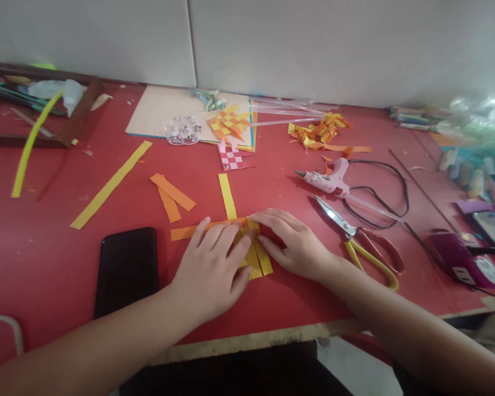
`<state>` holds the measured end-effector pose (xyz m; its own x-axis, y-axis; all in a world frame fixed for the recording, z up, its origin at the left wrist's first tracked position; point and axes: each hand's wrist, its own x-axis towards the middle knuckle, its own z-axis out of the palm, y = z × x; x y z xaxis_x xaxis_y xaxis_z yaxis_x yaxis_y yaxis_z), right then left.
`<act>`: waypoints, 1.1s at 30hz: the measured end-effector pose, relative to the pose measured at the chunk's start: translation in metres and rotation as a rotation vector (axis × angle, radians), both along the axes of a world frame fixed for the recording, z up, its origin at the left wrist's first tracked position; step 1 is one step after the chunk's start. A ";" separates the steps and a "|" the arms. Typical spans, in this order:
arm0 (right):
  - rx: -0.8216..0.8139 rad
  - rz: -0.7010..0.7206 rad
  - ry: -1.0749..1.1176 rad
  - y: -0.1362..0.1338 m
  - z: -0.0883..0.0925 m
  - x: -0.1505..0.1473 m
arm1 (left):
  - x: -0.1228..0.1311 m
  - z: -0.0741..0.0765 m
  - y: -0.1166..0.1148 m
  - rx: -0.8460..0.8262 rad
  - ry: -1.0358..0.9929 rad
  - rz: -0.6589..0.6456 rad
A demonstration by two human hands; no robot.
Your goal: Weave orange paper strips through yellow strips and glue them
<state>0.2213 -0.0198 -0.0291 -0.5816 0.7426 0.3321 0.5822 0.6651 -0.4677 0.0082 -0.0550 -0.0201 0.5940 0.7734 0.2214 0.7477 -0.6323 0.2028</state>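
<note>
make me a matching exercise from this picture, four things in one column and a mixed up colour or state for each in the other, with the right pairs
Column 1
1. phone
2. glue gun
3. scissors
4. side-by-side yellow strips

Column 2
a. pink
b. partly covered by the left hand and right hand
c. black
d. one red handle, one yellow

Pairs: 1-c, 2-a, 3-d, 4-b

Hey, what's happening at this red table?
A person has both hands on paper strips at the red table. The left hand lies over yellow strips and an orange strip crossing them; the right hand's fingertips are at the rightmost yellow strip. Scissors and a pink glue gun lie untouched.
</note>
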 end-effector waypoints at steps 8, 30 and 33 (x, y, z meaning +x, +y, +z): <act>-0.029 0.006 -0.002 0.000 0.001 0.000 | 0.001 -0.001 0.001 -0.008 -0.003 -0.001; 0.050 -0.135 -0.113 0.003 -0.001 0.004 | 0.000 0.001 -0.002 -0.029 0.045 0.005; 0.046 -0.132 -0.115 0.003 -0.001 0.004 | 0.001 -0.001 -0.002 0.000 0.051 -0.007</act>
<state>0.2250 -0.0173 -0.0304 -0.5159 0.8008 0.3041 0.7141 0.5982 -0.3636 0.0092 -0.0574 -0.0214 0.6101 0.7691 0.1904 0.7524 -0.6377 0.1648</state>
